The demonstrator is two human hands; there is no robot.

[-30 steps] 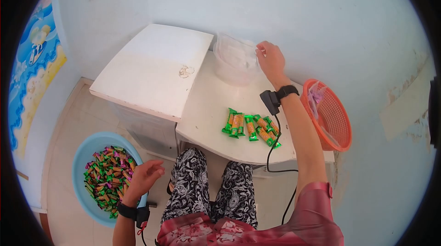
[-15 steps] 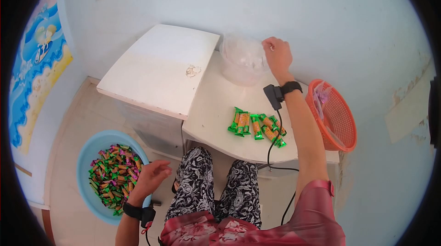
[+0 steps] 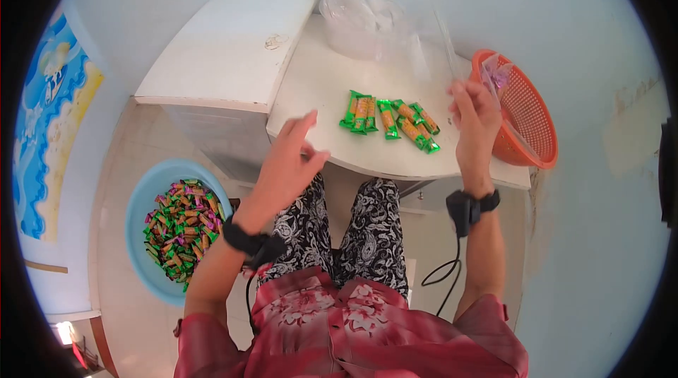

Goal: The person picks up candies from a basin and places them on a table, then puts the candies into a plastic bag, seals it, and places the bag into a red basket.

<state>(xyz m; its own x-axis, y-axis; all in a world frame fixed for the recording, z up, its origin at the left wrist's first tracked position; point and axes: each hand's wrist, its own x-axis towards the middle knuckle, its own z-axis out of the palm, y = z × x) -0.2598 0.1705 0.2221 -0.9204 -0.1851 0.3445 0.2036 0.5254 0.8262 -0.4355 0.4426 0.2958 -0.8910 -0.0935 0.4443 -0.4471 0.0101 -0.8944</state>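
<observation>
Right hand (image 3: 474, 116), fingers pinching probably a clear bag (image 3: 447, 44), near the counter's (image 3: 321, 120) right edge; left hand (image 3: 286, 169), fingers open.

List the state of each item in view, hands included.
Left hand: open, empty
Right hand: pinching a clear bag, blurred
Table snacks: wrapped, lying loose
Basin: on floor, holding many wrapped snacks
Tub: upright, holding clear plastic
Basket: tilted, plastic inside

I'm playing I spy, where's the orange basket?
In the head view, the orange basket sits at the right end of the white desk, beside the right hand.
</observation>
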